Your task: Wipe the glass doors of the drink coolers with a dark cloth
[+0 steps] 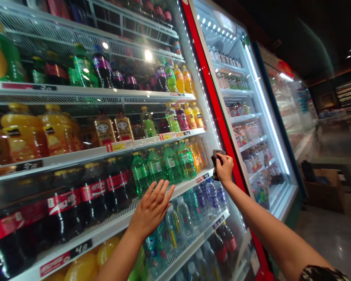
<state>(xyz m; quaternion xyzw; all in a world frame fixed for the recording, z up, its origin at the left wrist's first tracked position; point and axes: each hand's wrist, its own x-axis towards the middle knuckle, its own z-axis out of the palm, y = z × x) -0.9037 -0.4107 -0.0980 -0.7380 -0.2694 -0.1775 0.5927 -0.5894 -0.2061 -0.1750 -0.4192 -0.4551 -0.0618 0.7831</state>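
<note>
A glass-fronted drinks cooler with a red frame (206, 74) fills the left and middle of the view. My left hand (152, 208) has its fingers stretched out in front of the shelf of green bottles (172, 162), palm toward the cooler; whether it touches the glass cannot be told. My right hand (224, 168) is closed around a small dark object (218, 153) at the inner edge of the red frame. Dark cola bottles with red labels (93, 189) stand left of my left hand, and clear bottles (185, 218) stand below it to the right.
Orange juice bottles (20, 132) stand on the shelf above the cola. A second lit cooler (253, 144) stands to the right. Farther right, a cardboard box (324, 195) sits on the grey floor (312, 238) beside more display units.
</note>
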